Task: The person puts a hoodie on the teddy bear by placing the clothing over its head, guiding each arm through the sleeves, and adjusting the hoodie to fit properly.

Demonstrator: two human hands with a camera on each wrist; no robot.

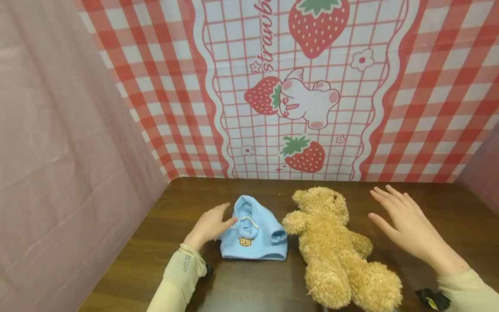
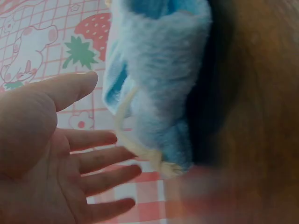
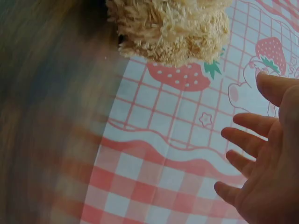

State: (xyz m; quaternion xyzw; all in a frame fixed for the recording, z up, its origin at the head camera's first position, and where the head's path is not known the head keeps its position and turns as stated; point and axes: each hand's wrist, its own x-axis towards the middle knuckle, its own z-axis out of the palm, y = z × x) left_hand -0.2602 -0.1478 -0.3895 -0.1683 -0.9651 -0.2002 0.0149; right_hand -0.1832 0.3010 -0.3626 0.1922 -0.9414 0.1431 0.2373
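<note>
A small light-blue doll hoodie (image 1: 253, 242) with a bear-face patch and a cream drawstring lies on the table left of centre. Beside its left edge is my left hand (image 1: 210, 225), fingers extended; the left wrist view shows the palm and nothing held. To the right of the hoodie a curly tan teddy bear (image 1: 327, 247) lies on its back or front, I cannot tell which, head toward the far edge. My right hand (image 1: 405, 227) hovers to the right of the bear, apart from it, with fingers spread and holding nothing.
The brown wooden table (image 1: 156, 242) ends at a red-and-white checked cloth (image 1: 429, 86) printed with strawberries, hanging behind it. A pink curtain (image 1: 70, 151) hangs along the left side. Dark wrist straps show at both sleeves.
</note>
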